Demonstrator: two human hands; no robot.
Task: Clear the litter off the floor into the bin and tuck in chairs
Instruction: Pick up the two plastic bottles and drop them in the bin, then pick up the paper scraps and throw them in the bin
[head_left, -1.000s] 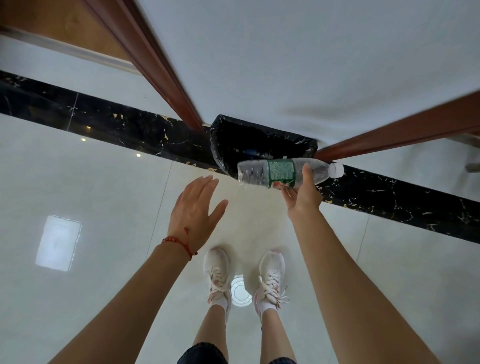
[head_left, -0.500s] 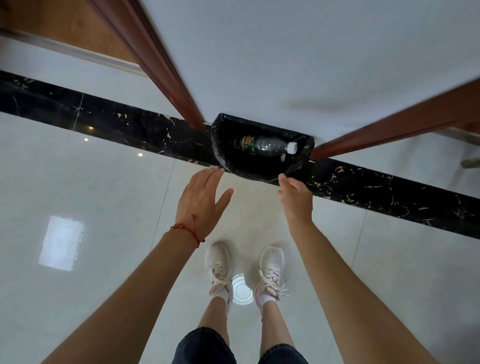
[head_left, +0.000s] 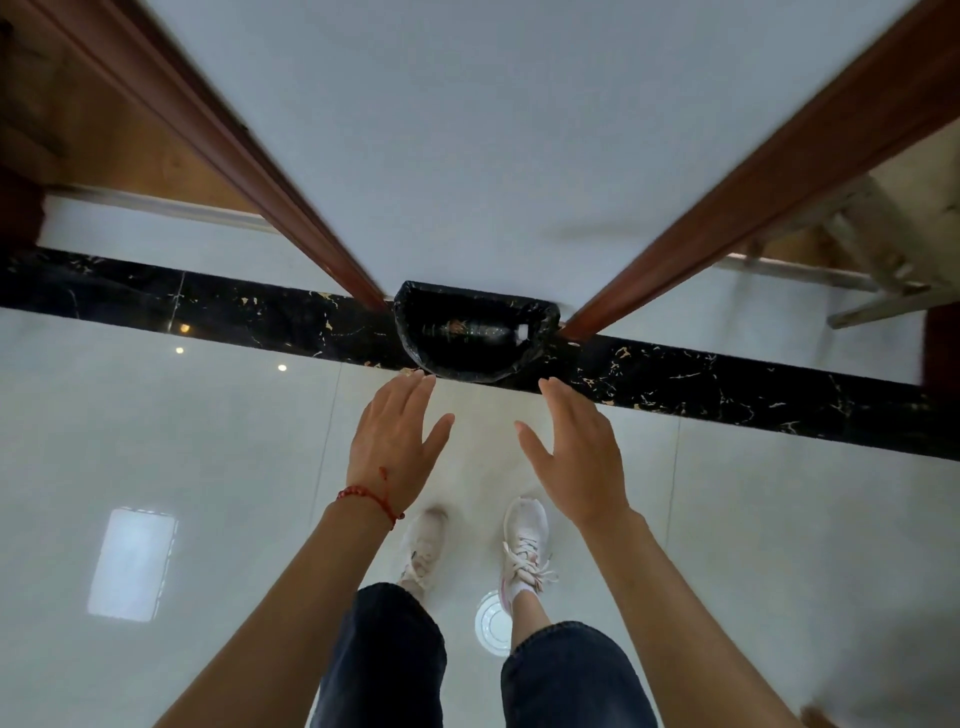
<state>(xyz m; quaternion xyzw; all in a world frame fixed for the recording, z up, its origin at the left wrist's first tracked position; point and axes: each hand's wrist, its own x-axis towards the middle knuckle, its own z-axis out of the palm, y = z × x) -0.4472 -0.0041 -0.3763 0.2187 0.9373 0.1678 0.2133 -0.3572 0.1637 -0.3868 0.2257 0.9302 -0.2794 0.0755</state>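
Both hands hover over the pale floor tiles (head_left: 208, 441), each grip spread and holding nothing: left hand (head_left: 395, 447) and right hand (head_left: 576, 457) with fingers straight. The plastic bottle (head_left: 478, 330) lies inside the black-lined bin (head_left: 415, 343) against the wall

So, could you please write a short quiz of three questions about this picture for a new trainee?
1. True or false: the bottle lies inside the bin.
2. What does the left hand hold? A) a bottle B) a cup C) nothing
3. Fill in: the right hand is ____, with straight fingers.

Key: 1 true; 2 C; 3 open.
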